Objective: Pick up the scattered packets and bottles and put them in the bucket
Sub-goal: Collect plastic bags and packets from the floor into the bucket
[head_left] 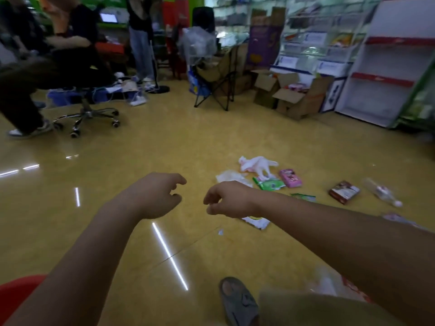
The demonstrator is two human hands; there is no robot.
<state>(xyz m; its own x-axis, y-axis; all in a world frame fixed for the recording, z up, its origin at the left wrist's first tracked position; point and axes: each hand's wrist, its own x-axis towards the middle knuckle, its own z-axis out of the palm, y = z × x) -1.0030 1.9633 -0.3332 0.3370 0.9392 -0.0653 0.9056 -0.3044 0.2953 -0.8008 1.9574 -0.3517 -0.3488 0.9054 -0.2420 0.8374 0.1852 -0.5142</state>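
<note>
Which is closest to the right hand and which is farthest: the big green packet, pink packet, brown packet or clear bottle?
From the right hand, head view:
1. Big green packet, just beyond the hand.
2. Pink packet, beside the green one, farther right.
3. Brown packet, well off to the right.
4. Clear bottle, farthest right, past the brown packet.
</note>
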